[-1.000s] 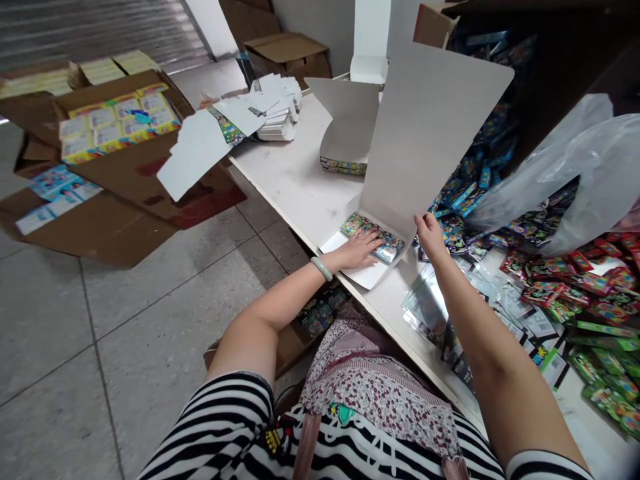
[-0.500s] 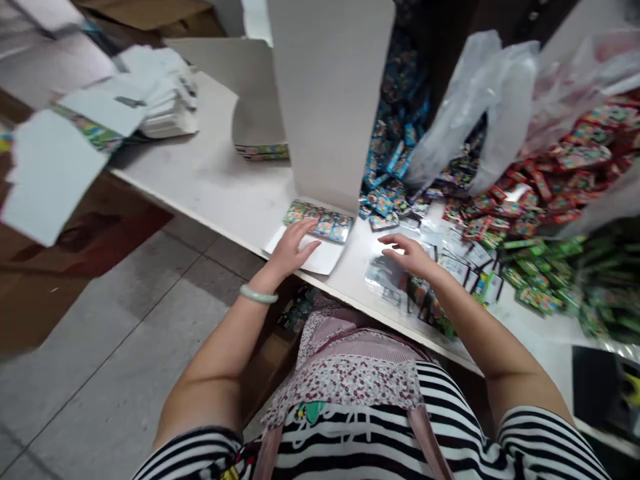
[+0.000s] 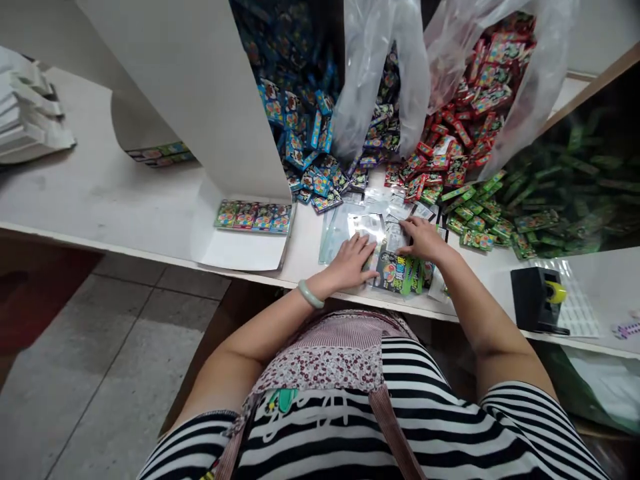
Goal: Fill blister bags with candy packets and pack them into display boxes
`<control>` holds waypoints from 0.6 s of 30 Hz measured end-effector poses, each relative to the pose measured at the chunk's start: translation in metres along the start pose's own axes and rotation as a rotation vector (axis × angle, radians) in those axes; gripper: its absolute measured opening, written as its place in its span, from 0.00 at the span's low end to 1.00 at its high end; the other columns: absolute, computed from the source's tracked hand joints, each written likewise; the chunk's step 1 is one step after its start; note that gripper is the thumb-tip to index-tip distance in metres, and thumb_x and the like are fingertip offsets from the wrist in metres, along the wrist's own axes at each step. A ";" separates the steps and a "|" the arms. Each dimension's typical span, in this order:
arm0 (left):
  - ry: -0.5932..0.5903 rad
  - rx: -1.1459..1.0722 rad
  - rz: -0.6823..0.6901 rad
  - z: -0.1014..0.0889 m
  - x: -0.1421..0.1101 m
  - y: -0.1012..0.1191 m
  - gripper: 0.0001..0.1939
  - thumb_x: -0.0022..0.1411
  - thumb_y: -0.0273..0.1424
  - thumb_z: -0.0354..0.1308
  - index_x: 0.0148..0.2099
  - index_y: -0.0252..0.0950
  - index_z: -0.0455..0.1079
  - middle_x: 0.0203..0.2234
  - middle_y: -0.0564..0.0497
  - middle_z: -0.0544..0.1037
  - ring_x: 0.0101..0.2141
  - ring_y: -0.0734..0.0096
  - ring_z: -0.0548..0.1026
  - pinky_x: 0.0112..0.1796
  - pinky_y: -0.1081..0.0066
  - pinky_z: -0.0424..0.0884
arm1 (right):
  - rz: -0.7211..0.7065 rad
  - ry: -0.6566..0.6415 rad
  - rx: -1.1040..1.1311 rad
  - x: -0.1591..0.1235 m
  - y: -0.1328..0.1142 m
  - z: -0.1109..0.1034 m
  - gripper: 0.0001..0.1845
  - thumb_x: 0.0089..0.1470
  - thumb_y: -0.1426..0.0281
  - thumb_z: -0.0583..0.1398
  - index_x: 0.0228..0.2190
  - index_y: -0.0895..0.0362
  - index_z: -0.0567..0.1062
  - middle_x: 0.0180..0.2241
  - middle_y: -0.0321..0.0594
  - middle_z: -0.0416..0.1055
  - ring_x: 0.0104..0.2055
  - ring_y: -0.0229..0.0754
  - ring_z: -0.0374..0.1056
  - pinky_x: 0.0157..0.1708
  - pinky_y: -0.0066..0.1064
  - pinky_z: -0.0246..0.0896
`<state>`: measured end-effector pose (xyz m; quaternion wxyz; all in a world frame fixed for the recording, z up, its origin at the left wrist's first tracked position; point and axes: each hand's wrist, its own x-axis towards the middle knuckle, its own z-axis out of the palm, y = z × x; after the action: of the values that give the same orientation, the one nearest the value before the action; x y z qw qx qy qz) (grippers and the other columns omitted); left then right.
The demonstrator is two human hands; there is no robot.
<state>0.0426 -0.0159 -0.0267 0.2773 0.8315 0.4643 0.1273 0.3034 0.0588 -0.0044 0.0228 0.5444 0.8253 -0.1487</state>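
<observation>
My left hand (image 3: 354, 262) lies with fingers spread on a clear plastic bag (image 3: 363, 227) at the middle of the table. To its right, my right hand (image 3: 424, 239) rests over the same layer of flat bags, fingers apart and slightly bent. Between and below the hands shows a printed black and green bag (image 3: 397, 272). Left of them stands a white carton (image 3: 245, 250) with a tall raised flap; a row of small colourful packets (image 3: 254, 216) lies inside it. Whether either hand pinches a bag edge cannot be made out.
Behind the bags lie heaps of blue packets (image 3: 300, 143), red packets (image 3: 450, 147) and green packets (image 3: 477, 213), some in clear plastic sacks. A black tape dispenser (image 3: 535, 300) sits at the right. Folded white cartons (image 3: 30, 113) are stacked far left.
My left hand has left the packets in the carton and moved right onto the plastic bags. My right hand has come down onto the bags. The view has turned rightward.
</observation>
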 end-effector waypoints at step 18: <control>0.141 -0.176 -0.142 0.020 0.012 0.010 0.42 0.61 0.38 0.63 0.70 0.34 0.48 0.68 0.32 0.57 0.69 0.42 0.52 0.66 0.40 0.51 | 0.128 0.022 0.122 0.030 -0.027 -0.040 0.09 0.49 0.68 0.68 0.28 0.56 0.74 0.34 0.46 0.74 0.37 0.50 0.68 0.37 0.38 0.60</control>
<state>0.0656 -0.0165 -0.0379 0.3244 0.7578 0.5274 0.2056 0.2716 0.0861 0.0335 -0.0098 0.5981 0.7783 -0.1908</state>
